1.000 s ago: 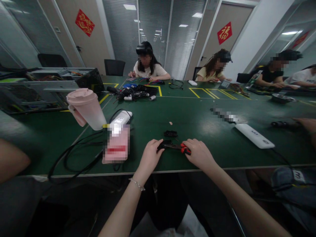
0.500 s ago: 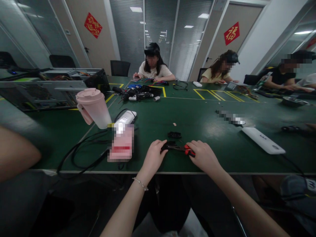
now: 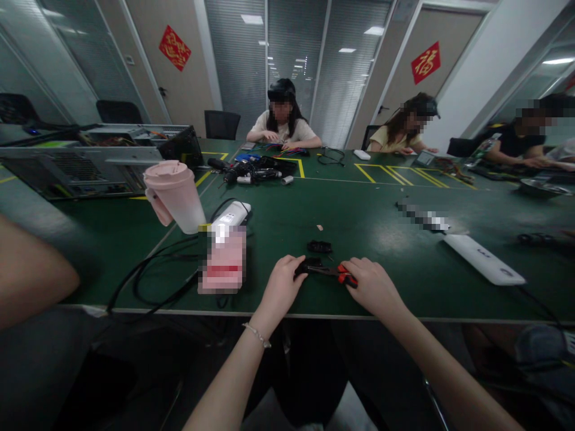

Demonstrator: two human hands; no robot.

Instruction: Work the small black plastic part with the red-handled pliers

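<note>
1. Black plastic-looking part (image 3: 309,263) sits pinched between the thumb and fingers of the left hand (image 3: 284,280), just above the green tabletop (image 3: 359,209), near its front edge.
2. Red-and-black long-nosed pliers (image 3: 347,276) are gripped by the handles in the right hand (image 3: 372,280), fingers curled round them.
3. Between the hands, part and tool lie almost end to end: the pliers' long axis runs crosswise, roughly along the table's front edge, nose to the left and meeting the part. Whether the jaws are clamped on it or only resting against it, I cannot tell.
4. The left hand is nearer the part; the right reaches it only through the tool.
5. Just beyond lies a loose black piece (image 3: 320,246), its long axis also crosswise, closer to the left fingertips than to the right hand.
</note>
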